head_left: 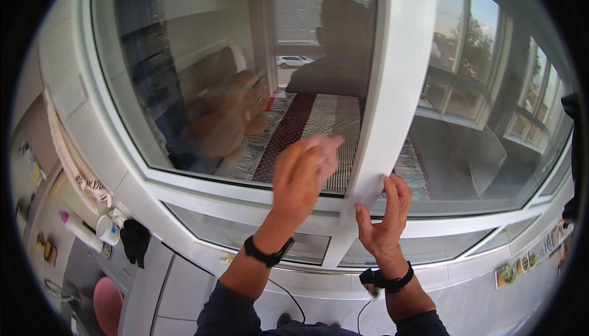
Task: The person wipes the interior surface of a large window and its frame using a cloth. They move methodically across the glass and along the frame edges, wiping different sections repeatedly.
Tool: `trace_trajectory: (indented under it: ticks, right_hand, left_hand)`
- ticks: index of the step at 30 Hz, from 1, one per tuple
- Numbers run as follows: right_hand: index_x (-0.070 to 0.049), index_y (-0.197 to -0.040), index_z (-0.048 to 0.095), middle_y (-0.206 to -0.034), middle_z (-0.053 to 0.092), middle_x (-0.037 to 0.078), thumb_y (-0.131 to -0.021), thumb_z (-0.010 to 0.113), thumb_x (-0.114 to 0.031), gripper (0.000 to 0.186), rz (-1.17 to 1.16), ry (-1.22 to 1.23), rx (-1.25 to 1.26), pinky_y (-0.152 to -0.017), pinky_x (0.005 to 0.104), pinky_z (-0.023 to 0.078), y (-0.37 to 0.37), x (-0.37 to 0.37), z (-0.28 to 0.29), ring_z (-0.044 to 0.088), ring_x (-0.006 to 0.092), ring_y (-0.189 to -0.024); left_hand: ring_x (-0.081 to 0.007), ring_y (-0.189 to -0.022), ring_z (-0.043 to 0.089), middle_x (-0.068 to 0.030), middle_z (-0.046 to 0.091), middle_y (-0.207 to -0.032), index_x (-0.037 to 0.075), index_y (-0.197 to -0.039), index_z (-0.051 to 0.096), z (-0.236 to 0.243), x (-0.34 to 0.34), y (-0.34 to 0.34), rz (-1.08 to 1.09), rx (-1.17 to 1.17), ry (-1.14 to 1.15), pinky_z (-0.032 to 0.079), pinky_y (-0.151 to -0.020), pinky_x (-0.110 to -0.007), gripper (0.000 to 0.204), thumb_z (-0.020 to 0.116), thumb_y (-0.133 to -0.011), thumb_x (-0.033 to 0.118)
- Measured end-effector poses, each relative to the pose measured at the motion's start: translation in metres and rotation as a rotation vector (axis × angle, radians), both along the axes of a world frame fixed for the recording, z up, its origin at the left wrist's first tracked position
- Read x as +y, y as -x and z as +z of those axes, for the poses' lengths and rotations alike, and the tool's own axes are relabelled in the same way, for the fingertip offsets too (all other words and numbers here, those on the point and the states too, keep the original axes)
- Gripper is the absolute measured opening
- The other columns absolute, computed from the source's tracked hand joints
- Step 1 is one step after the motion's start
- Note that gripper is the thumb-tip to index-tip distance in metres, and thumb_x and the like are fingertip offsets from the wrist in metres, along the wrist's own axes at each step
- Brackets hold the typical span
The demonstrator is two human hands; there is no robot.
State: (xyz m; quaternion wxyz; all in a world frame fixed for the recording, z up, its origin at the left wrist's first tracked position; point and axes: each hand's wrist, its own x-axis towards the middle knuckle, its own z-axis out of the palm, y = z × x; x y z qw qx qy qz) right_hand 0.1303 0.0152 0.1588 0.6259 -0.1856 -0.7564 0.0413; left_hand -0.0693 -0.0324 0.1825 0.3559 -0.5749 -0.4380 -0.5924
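Note:
My left hand (pixel 296 179) is raised against the large window pane (pixel 208 78), its fingers smeared by motion. A blurred pinkish shape (pixel 329 155) lies right beside those fingers; whether it is a cloth or the hand's reflection I cannot tell. My right hand (pixel 385 222) is at the white upright window frame (pixel 386 109), thumb and bent fingers apart, with nothing seen in it. Its fingertips are close to the frame's edge. Both wrists wear black bands. Through the glass a patterned striped cloth (pixel 294 124) shows, overlaid by a dark reflection of a head and shoulders.
On the left, a counter holds a white bottle with a purple cap (pixel 80 229), a white tub (pixel 108 230) and a black glove-like item (pixel 134 242). A pink basin (pixel 108 305) is in the sink. Potted plants (pixel 508 273) stand at far right. Thin cables hang near my feet.

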Motion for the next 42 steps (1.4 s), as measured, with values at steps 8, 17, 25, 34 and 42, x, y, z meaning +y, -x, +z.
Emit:
trace_trajectory:
  ticks: [8,17,25,34,42]
  right_hand:
    - [0.002,-0.133,0.055,-0.144,0.041,0.026,-0.074,0.08,-0.001,0.063,-0.014,0.027,-0.01,-0.105,0.0446,0.043,0.01,0.003,-0.03,0.048,0.0408,-0.129]
    - [0.003,-0.127,0.057,-0.135,0.049,0.022,-0.077,0.072,0.005,0.052,-0.033,0.013,-0.117,-0.087,0.0382,0.051,-0.012,0.024,-0.061,0.051,0.0375,-0.122]
    - [0.004,-0.131,0.052,-0.136,0.045,0.022,-0.084,0.06,0.009,0.047,-0.008,0.086,-0.124,-0.08,0.0345,0.046,-0.02,0.028,-0.073,0.049,0.0306,-0.113]
    - [0.001,-0.136,0.048,-0.144,0.041,0.023,-0.098,0.057,0.0,0.038,-0.216,0.012,-0.132,-0.09,0.0351,0.051,-0.014,0.028,-0.088,0.052,0.0277,-0.123]
    - [-0.003,-0.131,0.05,-0.148,0.035,0.018,-0.101,0.057,-0.009,0.032,-0.271,0.07,-0.104,-0.104,0.04,0.045,-0.014,0.029,-0.098,0.047,0.028,-0.13]
  left_hand:
    - [-0.0396,-0.132,0.048,-0.0149,0.055,-0.142,0.009,-0.116,0.071,-0.027,0.042,-0.015,0.399,0.326,0.054,0.04,-0.103,-0.052,0.028,0.06,-0.091,0.016]
    - [-0.0457,-0.133,0.048,-0.0281,0.048,-0.145,0.006,-0.129,0.064,-0.083,0.013,0.042,0.668,0.098,0.13,0.037,-0.112,-0.054,0.041,0.059,-0.092,0.024]
    - [-0.0565,-0.137,0.034,-0.0414,0.031,-0.149,-0.014,-0.149,0.027,-0.105,-0.067,0.19,0.884,-0.097,0.186,0.029,-0.117,-0.058,0.068,0.057,-0.094,0.014]
    - [-0.0563,-0.123,0.043,-0.0409,0.039,-0.138,-0.017,-0.141,0.032,-0.107,-0.172,0.373,1.12,-0.213,0.358,0.037,-0.107,-0.057,0.066,0.062,-0.088,0.009]
    - [-0.0362,-0.091,0.06,-0.0214,0.053,-0.11,-0.005,-0.115,0.055,-0.106,-0.178,0.374,0.875,-0.516,0.21,0.053,-0.077,-0.045,0.037,0.07,-0.089,0.016]
